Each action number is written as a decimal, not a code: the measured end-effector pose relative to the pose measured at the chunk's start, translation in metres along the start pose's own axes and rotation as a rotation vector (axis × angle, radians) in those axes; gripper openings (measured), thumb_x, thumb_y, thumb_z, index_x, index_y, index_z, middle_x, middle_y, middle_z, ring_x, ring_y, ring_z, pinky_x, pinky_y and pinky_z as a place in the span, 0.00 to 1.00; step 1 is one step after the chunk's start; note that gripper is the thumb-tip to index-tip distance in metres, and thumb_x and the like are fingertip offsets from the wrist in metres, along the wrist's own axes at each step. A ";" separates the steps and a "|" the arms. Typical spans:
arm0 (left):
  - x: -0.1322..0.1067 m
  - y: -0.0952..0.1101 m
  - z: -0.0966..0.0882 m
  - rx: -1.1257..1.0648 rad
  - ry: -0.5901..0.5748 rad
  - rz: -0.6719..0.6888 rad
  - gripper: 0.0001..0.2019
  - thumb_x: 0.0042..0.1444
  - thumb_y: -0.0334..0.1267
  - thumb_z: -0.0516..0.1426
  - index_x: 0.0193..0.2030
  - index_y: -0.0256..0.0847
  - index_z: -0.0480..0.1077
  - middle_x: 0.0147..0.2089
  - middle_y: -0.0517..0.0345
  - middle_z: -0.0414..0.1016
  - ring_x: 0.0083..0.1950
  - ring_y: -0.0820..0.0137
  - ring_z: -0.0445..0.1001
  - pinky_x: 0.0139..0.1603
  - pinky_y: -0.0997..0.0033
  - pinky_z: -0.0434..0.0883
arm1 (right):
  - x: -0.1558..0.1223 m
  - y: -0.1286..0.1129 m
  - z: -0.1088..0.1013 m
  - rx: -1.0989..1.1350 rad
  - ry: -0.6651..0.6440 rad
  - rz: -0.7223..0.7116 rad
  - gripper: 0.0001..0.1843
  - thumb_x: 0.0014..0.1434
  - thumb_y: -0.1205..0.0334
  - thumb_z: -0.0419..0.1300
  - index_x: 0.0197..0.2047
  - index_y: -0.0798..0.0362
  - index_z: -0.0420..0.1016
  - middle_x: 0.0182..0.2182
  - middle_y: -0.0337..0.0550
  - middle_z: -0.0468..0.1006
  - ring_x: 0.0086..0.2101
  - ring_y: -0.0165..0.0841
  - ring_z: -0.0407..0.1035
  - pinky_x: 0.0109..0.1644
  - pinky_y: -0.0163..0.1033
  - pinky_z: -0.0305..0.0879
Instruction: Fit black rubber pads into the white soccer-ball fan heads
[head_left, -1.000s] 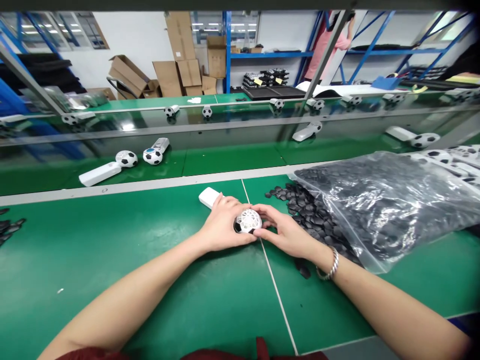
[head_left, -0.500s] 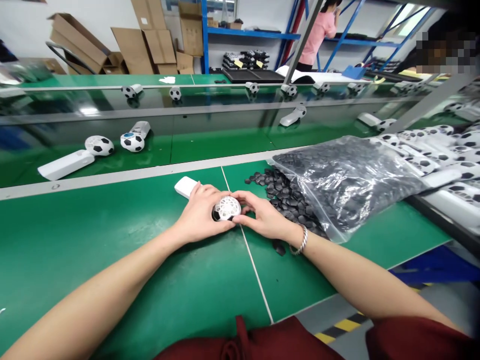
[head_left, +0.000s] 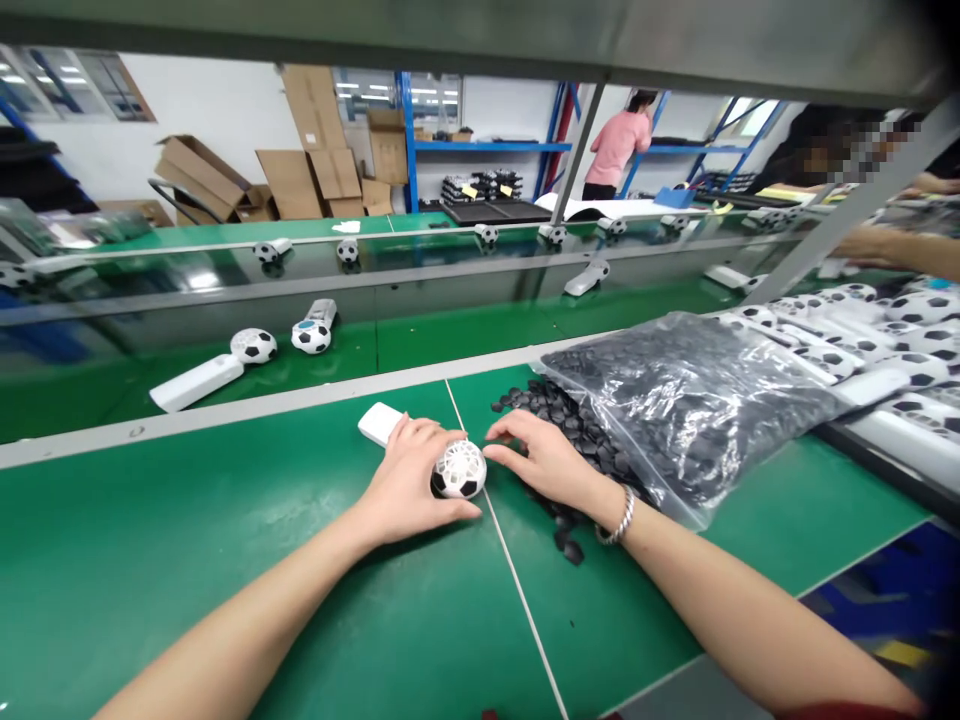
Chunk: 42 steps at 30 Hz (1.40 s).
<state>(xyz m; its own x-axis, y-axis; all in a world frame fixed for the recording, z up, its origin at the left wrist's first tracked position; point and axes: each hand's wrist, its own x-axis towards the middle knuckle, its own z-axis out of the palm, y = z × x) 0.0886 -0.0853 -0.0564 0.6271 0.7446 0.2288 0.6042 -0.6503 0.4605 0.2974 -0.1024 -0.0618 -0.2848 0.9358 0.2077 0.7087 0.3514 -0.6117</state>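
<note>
My left hand (head_left: 409, 480) is wrapped round a handheld fan (head_left: 460, 470) with a round, football-patterned head. A white openwork grille faces up, and black patches show on its lower side. The fan's white handle sticks out beyond my fingers, away from me. Just right of the ball, my right hand (head_left: 544, 460) has thumb and forefinger slightly apart, with nothing visible between them. Beside and under that hand lies a pile of small black plastic pieces (head_left: 600, 440), spilling from a clear plastic bag (head_left: 690, 400). A few loose ones lie near my wrist.
Several similar fans lie on the green conveyor (head_left: 420, 335) beyond the table edge. At right, a black tray (head_left: 885, 455) holds many football-headed fans. A metal post (head_left: 847, 220) rises behind it. A person in pink (head_left: 616, 150) stands at the far shelves; another person's arm reaches in at right.
My right hand has come off the ball and drawn slightly right, its fingers parting. My left hand still holds the fan, with its thumb less tight. The view has tilted upward.
</note>
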 end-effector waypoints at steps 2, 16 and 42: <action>0.000 0.000 0.001 0.016 0.007 -0.020 0.35 0.35 0.53 0.64 0.51 0.41 0.64 0.47 0.49 0.66 0.53 0.55 0.60 0.59 0.45 0.49 | -0.001 0.007 -0.009 -0.223 0.037 0.083 0.11 0.54 0.56 0.58 0.36 0.55 0.70 0.36 0.47 0.71 0.39 0.36 0.66 0.44 0.42 0.63; -0.005 0.007 0.003 -0.026 -0.090 -0.054 0.30 0.46 0.44 0.59 0.57 0.46 0.58 0.59 0.54 0.63 0.67 0.51 0.41 0.62 0.38 0.34 | -0.003 0.016 -0.017 -0.266 -0.121 0.175 0.02 0.52 0.66 0.58 0.31 0.52 0.68 0.28 0.39 0.73 0.29 0.29 0.67 0.33 0.32 0.60; -0.005 0.002 -0.007 -0.298 -0.260 0.065 0.28 0.42 0.29 0.56 0.53 0.45 0.60 0.59 0.57 0.60 0.68 0.57 0.30 0.65 0.48 0.45 | -0.010 -0.012 -0.008 0.274 -0.197 -0.242 0.06 0.57 0.65 0.56 0.37 0.53 0.73 0.33 0.41 0.74 0.36 0.28 0.68 0.43 0.34 0.64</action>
<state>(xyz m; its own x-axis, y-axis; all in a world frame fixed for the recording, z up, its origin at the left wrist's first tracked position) 0.0834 -0.0893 -0.0500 0.7859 0.6157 0.0581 0.4141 -0.5937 0.6899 0.2972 -0.1157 -0.0506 -0.5591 0.7945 0.2371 0.4152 0.5158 -0.7494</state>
